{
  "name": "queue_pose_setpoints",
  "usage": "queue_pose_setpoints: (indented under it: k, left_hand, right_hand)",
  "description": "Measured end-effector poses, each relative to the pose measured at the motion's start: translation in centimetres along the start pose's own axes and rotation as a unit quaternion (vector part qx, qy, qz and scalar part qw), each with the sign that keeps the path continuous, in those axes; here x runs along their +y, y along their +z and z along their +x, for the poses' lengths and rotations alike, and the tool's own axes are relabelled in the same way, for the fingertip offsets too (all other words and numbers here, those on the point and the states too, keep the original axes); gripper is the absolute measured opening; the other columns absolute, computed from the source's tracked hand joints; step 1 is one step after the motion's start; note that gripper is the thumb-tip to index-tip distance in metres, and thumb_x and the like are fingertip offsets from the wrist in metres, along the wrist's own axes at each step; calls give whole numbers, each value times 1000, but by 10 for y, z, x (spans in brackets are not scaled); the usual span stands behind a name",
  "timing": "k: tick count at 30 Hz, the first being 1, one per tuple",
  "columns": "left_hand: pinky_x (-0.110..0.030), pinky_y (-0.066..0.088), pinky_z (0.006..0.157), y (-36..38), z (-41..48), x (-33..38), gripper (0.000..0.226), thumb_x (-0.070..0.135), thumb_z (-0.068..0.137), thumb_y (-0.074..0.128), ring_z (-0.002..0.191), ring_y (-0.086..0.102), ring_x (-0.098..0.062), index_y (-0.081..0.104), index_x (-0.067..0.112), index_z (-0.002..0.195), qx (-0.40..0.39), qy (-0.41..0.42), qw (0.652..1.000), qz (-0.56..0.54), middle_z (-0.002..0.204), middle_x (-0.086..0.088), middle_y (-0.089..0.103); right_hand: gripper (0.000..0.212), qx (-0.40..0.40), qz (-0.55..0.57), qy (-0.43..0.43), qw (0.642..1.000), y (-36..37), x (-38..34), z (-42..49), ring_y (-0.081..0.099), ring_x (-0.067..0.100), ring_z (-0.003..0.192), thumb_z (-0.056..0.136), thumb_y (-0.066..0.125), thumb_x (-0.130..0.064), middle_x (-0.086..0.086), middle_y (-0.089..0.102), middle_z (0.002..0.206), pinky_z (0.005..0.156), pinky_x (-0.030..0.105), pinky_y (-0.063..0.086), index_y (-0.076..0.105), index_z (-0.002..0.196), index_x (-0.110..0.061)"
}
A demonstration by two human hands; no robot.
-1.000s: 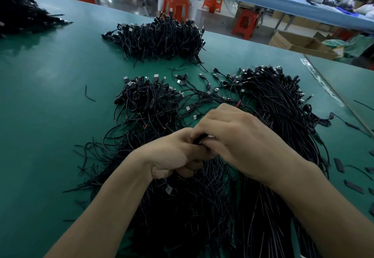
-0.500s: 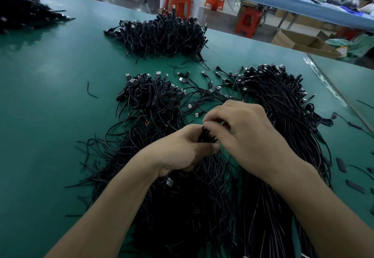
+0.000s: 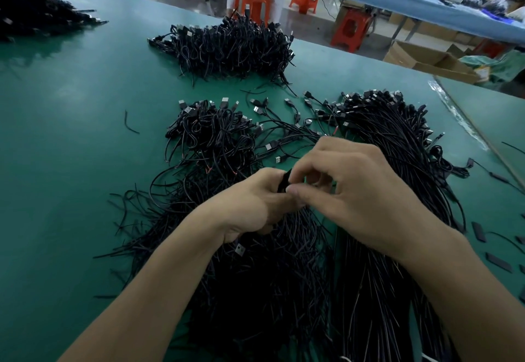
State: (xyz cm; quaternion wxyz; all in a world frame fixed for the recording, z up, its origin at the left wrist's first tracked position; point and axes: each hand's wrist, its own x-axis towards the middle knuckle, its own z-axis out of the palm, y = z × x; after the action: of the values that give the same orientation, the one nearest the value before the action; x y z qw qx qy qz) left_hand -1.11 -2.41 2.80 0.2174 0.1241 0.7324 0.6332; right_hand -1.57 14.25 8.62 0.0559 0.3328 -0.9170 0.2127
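Observation:
My left hand [image 3: 250,205] and my right hand [image 3: 352,188] meet over a big heap of thin black USB cables [image 3: 270,276] on the green table [image 3: 71,134]. The left hand grips a small bunch of black cable ends [image 3: 284,181] that sticks up between the hands. My right thumb and forefinger pinch the same bunch near its tip. A long straight bundle of black cables [image 3: 397,140] runs under my right forearm. What the palms hide I cannot see.
A knotted cable pile [image 3: 210,131] lies ahead left, another pile [image 3: 233,49] farther back, a third [image 3: 31,9] at the far left corner. Short black sleeves [image 3: 480,231] lie at the right. Orange stools [image 3: 251,4] and cardboard boxes [image 3: 426,60] stand beyond the table.
Both hands have risen slightly off the heap. The right hand opened from a closed cover over the left hand into a thumb-and-finger pinch, and the black bunch now shows between them.

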Motion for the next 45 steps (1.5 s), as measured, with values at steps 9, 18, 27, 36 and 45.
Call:
queue_pose_setpoints:
  k: [9,18,27,36,45]
  left_hand:
    - [-25,20,44,1,-1,4,20,1,98,51,46,21,-11,50,6,79,28,-3,1000,14,57,1,28]
    - [-18,25,41,-1,0,0,35,5,99,52,46,24,-8,46,17,67,28,1,999,-35,54,7,29]
    - [-17,22,39,-4,1,-2,33,18,101,55,48,22,-8,42,20,71,-16,-33,996,-86,60,5,26]
    - [-16,27,39,-1,1,-6,53,12,103,47,44,31,-5,58,30,54,-37,-50,998,-24,55,10,35]
    - [-19,21,40,-1,0,-5,29,27,103,54,54,22,-13,67,14,81,-71,-54,996,-27,61,3,29]
  right_hand:
    - [21,-51,3,103,993,9,-4,10,63,9,72,91,64,-43,-11,68,75,72,38,57,78,87,-27]
    - [29,-16,-21,22,999,12,-5,6,57,20,80,96,44,-40,-7,53,92,72,45,52,63,91,-18]
    - [25,2,-62,-52,997,9,-7,2,60,25,75,99,45,-31,-3,51,125,59,46,53,60,94,-11]
    - [20,-64,-105,-58,991,5,-5,3,61,18,84,97,42,-40,-11,62,105,66,43,53,54,101,-24]
    - [31,-116,-117,-14,986,-3,-9,6,59,17,100,93,43,-44,-10,57,109,84,40,52,64,111,-28]
